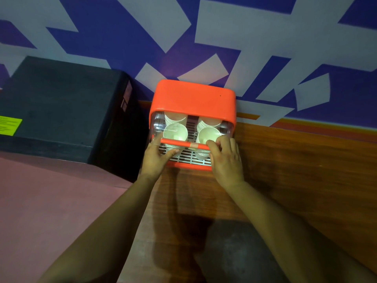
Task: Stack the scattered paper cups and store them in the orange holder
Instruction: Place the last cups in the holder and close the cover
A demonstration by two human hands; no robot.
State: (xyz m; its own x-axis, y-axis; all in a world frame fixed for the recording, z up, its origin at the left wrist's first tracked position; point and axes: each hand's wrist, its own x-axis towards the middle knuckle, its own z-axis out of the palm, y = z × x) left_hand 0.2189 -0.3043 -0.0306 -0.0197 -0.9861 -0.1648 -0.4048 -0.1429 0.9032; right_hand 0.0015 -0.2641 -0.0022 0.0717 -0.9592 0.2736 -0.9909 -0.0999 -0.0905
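Observation:
The orange holder (193, 97) stands on a wooden table against the wall. Its clear cover (158, 125) is partly lowered, with an orange handle bar (177, 142) along its front edge. Inside, on a white slatted tray (186, 157), stand stacks of white paper cups: two at the back (175, 117) and two at the front, left (175, 132) and right (207, 134). My left hand (156, 158) grips the left end of the bar and cover. At the bar's right end, my right hand (226, 158) has its fingers curled over it.
A large black box (61, 111) sits to the left of the holder, almost touching it. The wooden table (295, 170) stretches to the right. A pinkish floor (51, 201) lies at the lower left. Behind is a blue-and-white patterned wall (183, 37).

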